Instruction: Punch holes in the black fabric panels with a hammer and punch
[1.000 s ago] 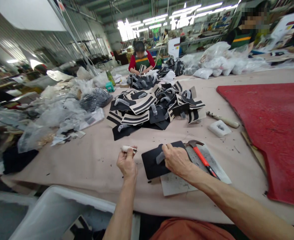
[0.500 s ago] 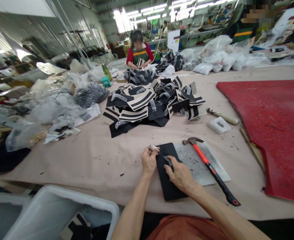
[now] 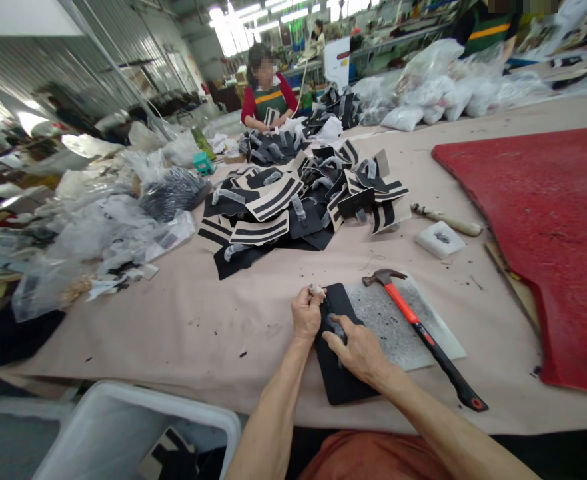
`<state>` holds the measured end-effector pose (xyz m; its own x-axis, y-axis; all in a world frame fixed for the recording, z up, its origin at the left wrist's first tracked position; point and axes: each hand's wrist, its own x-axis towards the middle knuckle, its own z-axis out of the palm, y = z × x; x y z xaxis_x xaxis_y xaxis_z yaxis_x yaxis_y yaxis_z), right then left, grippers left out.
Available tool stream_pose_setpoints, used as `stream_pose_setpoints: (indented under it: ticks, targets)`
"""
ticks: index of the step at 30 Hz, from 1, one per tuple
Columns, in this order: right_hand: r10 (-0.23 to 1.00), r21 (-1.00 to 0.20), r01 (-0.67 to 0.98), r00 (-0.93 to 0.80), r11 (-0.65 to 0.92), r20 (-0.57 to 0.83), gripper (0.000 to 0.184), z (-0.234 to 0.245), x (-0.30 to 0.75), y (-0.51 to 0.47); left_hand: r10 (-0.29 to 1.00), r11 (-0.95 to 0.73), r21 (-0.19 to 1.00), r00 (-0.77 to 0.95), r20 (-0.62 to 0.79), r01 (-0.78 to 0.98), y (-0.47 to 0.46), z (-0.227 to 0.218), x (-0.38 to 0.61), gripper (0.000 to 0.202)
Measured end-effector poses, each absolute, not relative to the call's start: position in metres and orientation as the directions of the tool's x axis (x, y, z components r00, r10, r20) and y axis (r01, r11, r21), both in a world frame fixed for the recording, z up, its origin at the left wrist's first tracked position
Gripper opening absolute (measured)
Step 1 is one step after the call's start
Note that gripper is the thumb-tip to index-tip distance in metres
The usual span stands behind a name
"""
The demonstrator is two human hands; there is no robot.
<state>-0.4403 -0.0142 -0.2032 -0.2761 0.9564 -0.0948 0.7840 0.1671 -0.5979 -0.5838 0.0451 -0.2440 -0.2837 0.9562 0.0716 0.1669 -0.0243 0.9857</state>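
A flat black panel (image 3: 340,383) with rounded corners lies in front of me, partly over a white speckled board (image 3: 413,347). My left hand (image 3: 307,313) is closed around a small tool with a whitish wrapped end (image 3: 316,289), held at the panel's upper left edge; its tip is too small to make out. Thumb and forefinger of my right hand (image 3: 360,347) grip a plastic-wrapped strap (image 3: 333,325) on the panel. A claw hammer (image 3: 408,310) with a red and black handle rests across the board, right of my hands.
Beyond the panel is a heap of black and beige striped panels (image 3: 268,230). A white block (image 3: 440,239) and a stick-like roll (image 3: 453,223) lie near a red sheet (image 3: 533,253). Plastic bags (image 3: 108,213) crowd the left; a white bin (image 3: 98,413) stands below. A co-worker (image 3: 268,100) sits opposite.
My left hand and its small tool have shifted slightly right, onto the panel's edge by the strap. The right hand keeps its grip. The view has tilted a little.
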Motion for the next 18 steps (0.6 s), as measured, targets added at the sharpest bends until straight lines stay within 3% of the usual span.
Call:
stream_pose_setpoints:
  ticks: [9,15,18]
  targets:
    - [0.957,-0.616,0.771,-0.277,0.164,-0.092,0.046,-0.204,-0.439,-0.015,0.955,-0.028,0.962,-0.277,0.105,0.27,0.043,-0.241,-0.584,0.014]
    - [0.939,-0.694,0.7,-0.327,0.168,-0.103,0.051,-0.199,-0.435,-0.015,0.957,-0.057,0.939,-0.249,0.148,0.339,0.044,-0.242,-0.585,0.012]
    - [0.935,-0.73,0.642,-0.354,0.233,-0.014,0.051,-0.19,-0.419,-0.011,0.96,-0.1,0.923,-0.209,0.188,0.372,0.044,-0.242,-0.586,0.011]
